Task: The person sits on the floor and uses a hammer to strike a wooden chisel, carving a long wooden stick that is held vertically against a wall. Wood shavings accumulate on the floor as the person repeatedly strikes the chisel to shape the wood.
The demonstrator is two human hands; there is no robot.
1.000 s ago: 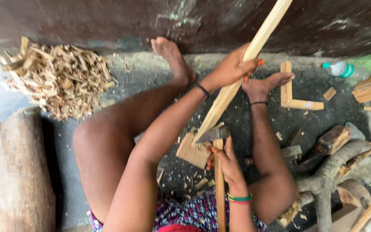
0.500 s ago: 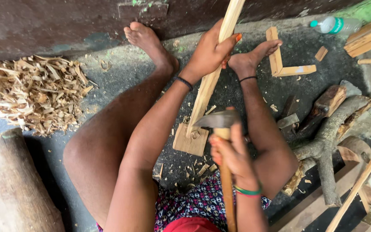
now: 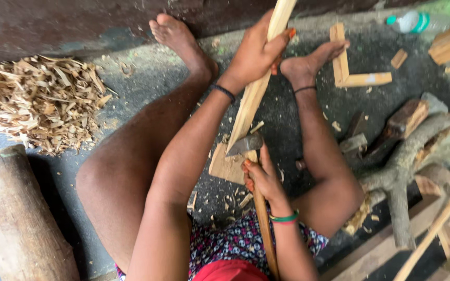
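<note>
The right hand (image 3: 261,179) is clamped on the hatchet (image 3: 251,171), its head against the pale wooden stick's (image 3: 256,88) lower end over a small wooden block (image 3: 225,166). The left hand (image 3: 256,52) is clenched around the stick farther out, holding it slanted. This looks like mid-shaving; the next stroke calls for a steady stick.

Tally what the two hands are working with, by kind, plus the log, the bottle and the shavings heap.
Wooden stick held in the left hand: 1
Hatchet held in the right hand: 1
Chopping block under the stick: 1
Round log: 1
Plastic bottle: 1
Heap of shavings: 1
Total: 6
</note>
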